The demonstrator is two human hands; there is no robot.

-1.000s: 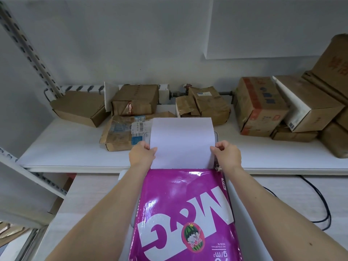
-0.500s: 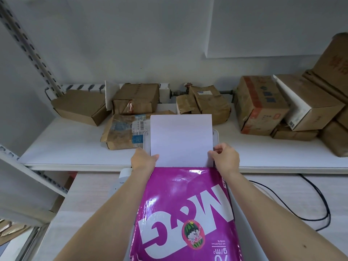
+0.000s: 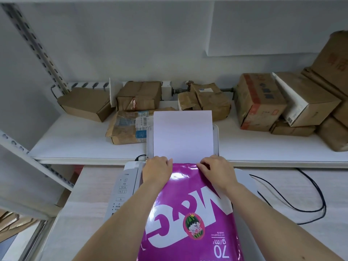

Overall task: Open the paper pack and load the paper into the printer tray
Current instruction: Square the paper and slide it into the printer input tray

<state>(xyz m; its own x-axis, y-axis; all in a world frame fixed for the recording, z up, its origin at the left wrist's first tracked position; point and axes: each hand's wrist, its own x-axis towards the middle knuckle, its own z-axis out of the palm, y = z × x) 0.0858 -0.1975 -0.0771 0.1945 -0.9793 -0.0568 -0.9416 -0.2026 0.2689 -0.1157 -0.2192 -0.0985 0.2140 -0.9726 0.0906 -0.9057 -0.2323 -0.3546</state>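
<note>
A purple paper pack (image 3: 190, 213) with big white letters lies on top of the white printer (image 3: 122, 187). White paper (image 3: 182, 134) stands upright in the printer's rear tray (image 3: 216, 136), its lower edge hidden behind the pack. My left hand (image 3: 157, 169) rests with curled fingers at the pack's far left corner, by the foot of the paper. My right hand (image 3: 216, 170) pinches the pack's far edge near the middle, at the foot of the paper.
A white shelf (image 3: 75, 140) behind the printer carries several brown cardboard boxes and parcels (image 3: 259, 100). A black cable (image 3: 301, 196) loops on the desk at the right. Slotted metal shelf uprights (image 3: 33, 44) stand at the left.
The paper has sunk lower into the rear tray. Both hands moved down and inward from the sheet's sides to the pack's far edge. The view has dropped, showing the printer's control panel.
</note>
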